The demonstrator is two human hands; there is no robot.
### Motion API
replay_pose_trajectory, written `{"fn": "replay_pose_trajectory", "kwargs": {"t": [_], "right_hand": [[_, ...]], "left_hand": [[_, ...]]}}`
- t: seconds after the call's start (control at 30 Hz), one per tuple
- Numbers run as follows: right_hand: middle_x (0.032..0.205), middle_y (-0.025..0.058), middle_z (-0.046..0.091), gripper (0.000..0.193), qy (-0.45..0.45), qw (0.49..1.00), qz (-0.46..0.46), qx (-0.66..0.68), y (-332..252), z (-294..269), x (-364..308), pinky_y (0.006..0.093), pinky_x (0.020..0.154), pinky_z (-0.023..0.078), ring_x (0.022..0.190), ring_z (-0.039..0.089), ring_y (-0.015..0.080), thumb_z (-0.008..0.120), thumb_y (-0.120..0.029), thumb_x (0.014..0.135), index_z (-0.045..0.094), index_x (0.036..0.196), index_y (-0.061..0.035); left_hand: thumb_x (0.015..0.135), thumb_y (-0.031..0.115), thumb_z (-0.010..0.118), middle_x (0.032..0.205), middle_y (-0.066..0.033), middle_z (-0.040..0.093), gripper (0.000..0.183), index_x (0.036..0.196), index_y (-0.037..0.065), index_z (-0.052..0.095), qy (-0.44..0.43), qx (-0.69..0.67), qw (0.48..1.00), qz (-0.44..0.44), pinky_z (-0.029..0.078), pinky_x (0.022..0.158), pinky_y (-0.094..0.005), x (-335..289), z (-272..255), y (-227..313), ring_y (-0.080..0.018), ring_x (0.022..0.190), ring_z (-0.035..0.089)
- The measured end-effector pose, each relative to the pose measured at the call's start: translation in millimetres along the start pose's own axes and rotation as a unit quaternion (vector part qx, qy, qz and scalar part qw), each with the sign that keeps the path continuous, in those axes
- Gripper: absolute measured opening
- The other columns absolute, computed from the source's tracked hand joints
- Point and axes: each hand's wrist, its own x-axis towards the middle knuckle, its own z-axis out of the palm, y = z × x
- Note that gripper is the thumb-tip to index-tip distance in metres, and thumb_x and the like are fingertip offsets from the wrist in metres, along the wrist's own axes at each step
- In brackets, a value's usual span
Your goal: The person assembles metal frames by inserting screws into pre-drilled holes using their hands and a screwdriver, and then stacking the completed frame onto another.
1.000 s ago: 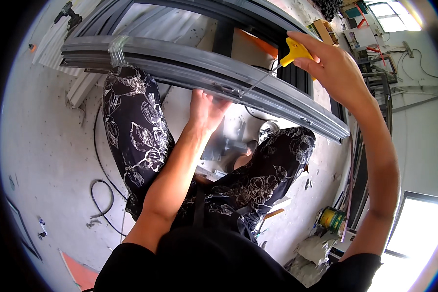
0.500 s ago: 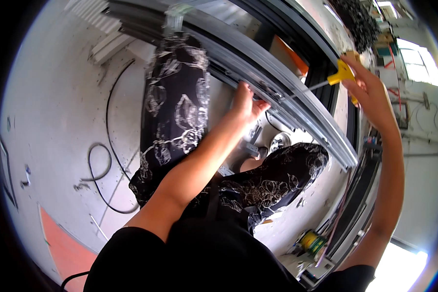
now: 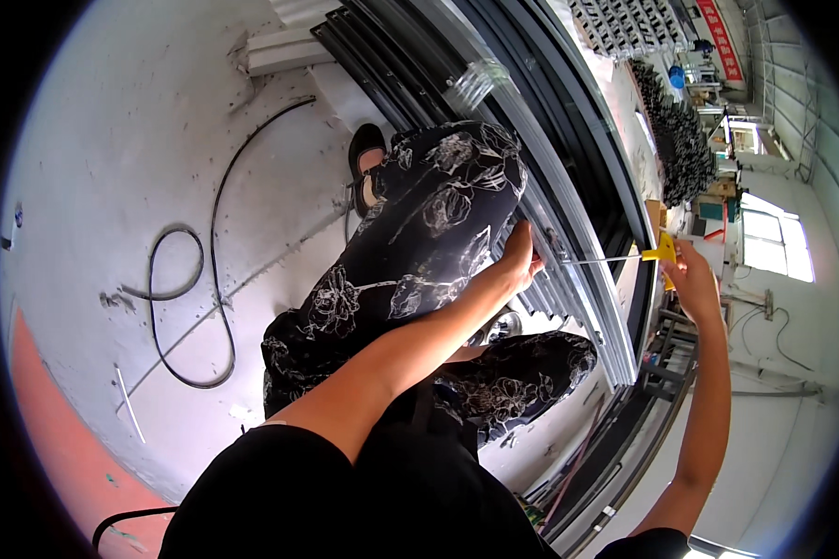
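My right hand [image 3: 695, 287] is closed round the yellow grip of a T-handle driver [image 3: 660, 253], out to the right. Its long thin shaft points left across the silver metal profiles [image 3: 606, 312], with the tip near my left hand [image 3: 516, 265]. That hand is closed on the near edge of the profiles, thumb uppermost. Some of its fingers are hidden behind the metal, and a small reddish bit shows at the fingertips. Clear wrap [image 3: 478, 84] is wound around the far end of the profiles.
Dark frame bars [image 3: 382, 70] lie beyond my knees. A black cable [image 3: 216, 279] curls over the floor at left, near a thin white stick [image 3: 129, 405]. A round metal container [image 3: 505, 326] sits between my legs. Stacked profiles [image 3: 676, 140] stand far right.
The view has turned, and the profiles now run more steeply. The driver's shaft has gone from slanting to nearly level across the picture. Both hands keep their grip.
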Motion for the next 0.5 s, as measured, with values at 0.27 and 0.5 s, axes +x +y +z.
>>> {"fn": "replay_pose_trajectory", "kwargs": {"t": [0.27, 0.5], "right_hand": [[0.093, 0.0143, 0.067, 0.029, 0.04, 0.996, -0.036, -0.066, 6.1, -1.0, -6.1, 0.0353, 0.072, 0.05, 0.078, 0.063, 0.0259, 0.072, -0.013, 0.083, 0.065, 0.109, -0.0037], [0.093, 0.0115, 0.065, 0.028, 0.121, 0.974, -0.157, -0.107, -6.7, -4.1, -21.6, 0.0355, 0.076, 0.048, 0.081, 0.06, 0.0276, 0.072, -0.008, 0.08, 0.065, 0.107, -0.0025]], "left_hand": [[0.1, 0.028, 0.038, 0.105, -0.0195, 0.061, 0.043, 0.133, 0.0, 0.041, -0.003, -0.005, 1.0, -0.017, 0.044, 0.105, -0.0463, -11.8, 1.3, 3.9, -0.0264, 0.08, 0.064], [0.1, 0.026, 0.038, 0.127, -0.019, 0.058, 0.051, 0.142, -0.002, 0.03, -0.078, -0.043, 0.996, 0.005, 0.03, 0.116, -0.053, -9.7, -5.1, -0.1, -0.0309, 0.095, 0.068]]}}
